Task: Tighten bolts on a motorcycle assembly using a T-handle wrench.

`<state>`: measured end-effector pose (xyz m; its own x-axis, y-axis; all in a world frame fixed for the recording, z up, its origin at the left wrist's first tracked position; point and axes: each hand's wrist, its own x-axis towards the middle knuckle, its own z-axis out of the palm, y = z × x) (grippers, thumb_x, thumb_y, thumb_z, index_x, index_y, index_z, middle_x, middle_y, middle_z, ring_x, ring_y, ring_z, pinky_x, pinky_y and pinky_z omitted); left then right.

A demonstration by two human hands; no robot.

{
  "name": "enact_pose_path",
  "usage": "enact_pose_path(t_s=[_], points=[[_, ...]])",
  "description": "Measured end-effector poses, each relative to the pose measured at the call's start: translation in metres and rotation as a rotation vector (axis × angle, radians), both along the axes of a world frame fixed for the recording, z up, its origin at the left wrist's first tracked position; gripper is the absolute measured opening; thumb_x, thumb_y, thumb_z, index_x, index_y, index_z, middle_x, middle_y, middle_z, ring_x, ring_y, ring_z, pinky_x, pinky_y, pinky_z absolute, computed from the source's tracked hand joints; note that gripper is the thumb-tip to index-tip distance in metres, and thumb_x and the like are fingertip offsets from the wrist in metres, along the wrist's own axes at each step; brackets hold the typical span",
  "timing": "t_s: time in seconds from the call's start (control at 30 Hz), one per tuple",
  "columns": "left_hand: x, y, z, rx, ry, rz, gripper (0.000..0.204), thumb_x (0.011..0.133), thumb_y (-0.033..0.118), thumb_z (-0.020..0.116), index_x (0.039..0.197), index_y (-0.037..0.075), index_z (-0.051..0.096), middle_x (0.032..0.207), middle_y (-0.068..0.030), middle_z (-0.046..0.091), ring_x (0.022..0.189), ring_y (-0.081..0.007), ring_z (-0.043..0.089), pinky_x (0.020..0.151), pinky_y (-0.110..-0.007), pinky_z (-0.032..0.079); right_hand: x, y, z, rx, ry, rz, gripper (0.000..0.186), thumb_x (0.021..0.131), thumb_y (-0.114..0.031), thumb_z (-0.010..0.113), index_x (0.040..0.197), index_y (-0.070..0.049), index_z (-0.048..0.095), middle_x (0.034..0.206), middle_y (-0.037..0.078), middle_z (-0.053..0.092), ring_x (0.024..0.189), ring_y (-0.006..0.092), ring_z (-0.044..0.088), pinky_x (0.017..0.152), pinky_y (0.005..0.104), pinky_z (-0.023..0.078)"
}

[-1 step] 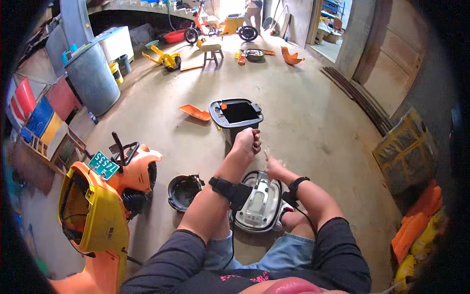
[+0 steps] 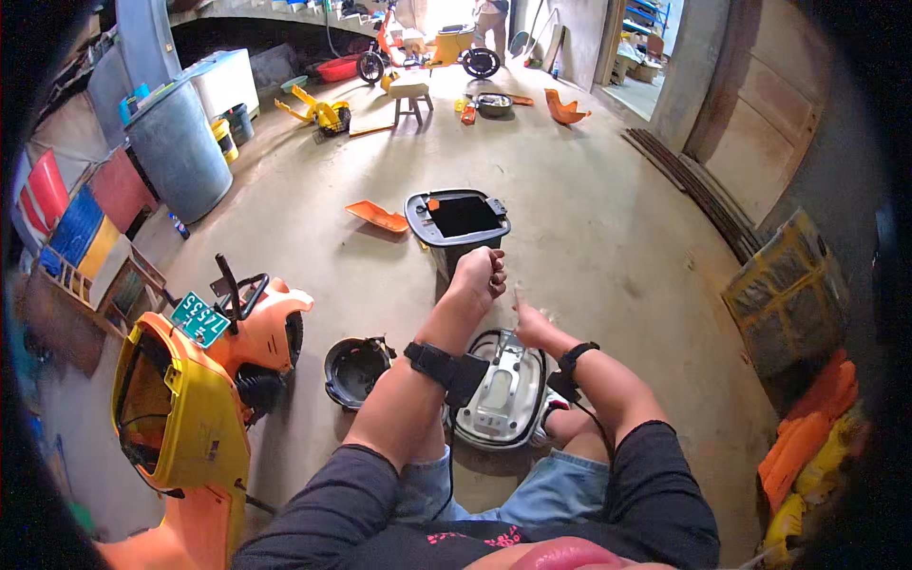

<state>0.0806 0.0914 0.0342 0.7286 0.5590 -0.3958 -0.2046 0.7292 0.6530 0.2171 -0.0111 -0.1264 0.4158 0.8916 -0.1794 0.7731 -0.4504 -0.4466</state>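
My left hand (image 2: 484,274) is curled closed just in front of a black box with a grey-rimmed top (image 2: 458,215); whatever its fingers may hold is hidden. My right hand (image 2: 532,324) is lower and to the right, above a white, dark-edged oval part (image 2: 494,399) lying between my legs. Its fingers are smeared and pale, so their grip is unclear. A black bowl-shaped part (image 2: 356,375) lies left of my forearms, and an orange curved panel (image 2: 375,216) rests left of the box.
An orange-and-yellow scooter body (image 2: 190,399) stands at my left. Behind are a grey barrel (image 2: 180,152), a stool (image 2: 410,90), scooter parts (image 2: 565,107) and a person (image 2: 491,28) beside a scooter (image 2: 446,52). Rods (image 2: 684,185) and a taped board (image 2: 788,294) lie rightward.
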Motion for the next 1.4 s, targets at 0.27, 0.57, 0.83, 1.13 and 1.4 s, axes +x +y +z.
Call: enact_pose_path(t_s=[0.27,0.57,0.83,1.13,1.4], points=[[0.004,0.005,-0.005,-0.063,0.002,-0.027,0.012,0.082,0.011,0.041,0.089,0.005,0.047,0.064,-0.0010,0.040,0.051,-0.0122,0.039,0.044,-0.025,0.032,0.008,-0.012,0.000,0.020,-0.190,0.416,0.028,0.070,-0.004,0.052,0.094,-0.002,0.065,0.101,0.021,0.062,0.091,0.0391,0.060,0.078,0.0431,0.048],[-0.010,0.025,-0.002,-0.053,-0.107,-0.059,0.011,0.087,0.009,0.042,0.078,0.008,0.048,0.059,0.0010,0.042,0.050,-0.0121,0.044,0.043,-0.023,0.037,-0.008,-0.009,0.057,-0.415,-0.154,0.250,0.029,0.064,-0.007,0.059,0.092,-0.006,0.067,0.090,0.017,0.066,0.078,0.0324,0.064,0.070,0.0408,0.052],[-0.010,0.032,-0.031,0.192,-0.049,-0.230,0.016,0.092,0.012,0.045,0.101,0.004,0.055,0.073,-0.0016,0.052,0.058,-0.0120,0.048,0.049,-0.024,0.041,0.003,-0.092,0.126,0.064,0.545,-0.282,0.031,0.079,-0.002,0.050,0.108,0.004,0.060,0.082,0.016,0.065,0.059,0.0212,0.063,0.052,0.0325,0.052],[0.026,0.009,-0.205,1.151,0.808,-0.473,0.035,0.076,0.033,0.063,0.086,0.000,0.065,0.077,-0.0098,0.064,0.068,-0.0202,0.058,0.065,-0.033,0.048,0.028,-0.135,0.154,0.132,0.009,-0.449,0.029,0.078,-0.012,0.049,0.102,-0.006,0.064,0.101,0.021,0.062,0.096,0.0358,0.060,0.082,0.0444,0.048],[0.052,-0.024,-0.363,1.359,1.031,-0.612,0.032,0.077,0.025,0.061,0.109,0.016,0.062,0.106,-0.0151,0.063,0.099,-0.0351,0.058,0.086,-0.040,0.045,0.046,-0.159,0.155,0.055,-0.024,-0.584,0.021,0.080,-0.011,0.052,0.096,-0.006,0.064,0.096,0.019,0.064,0.091,0.0339,0.063,0.079,0.0431,0.050]])
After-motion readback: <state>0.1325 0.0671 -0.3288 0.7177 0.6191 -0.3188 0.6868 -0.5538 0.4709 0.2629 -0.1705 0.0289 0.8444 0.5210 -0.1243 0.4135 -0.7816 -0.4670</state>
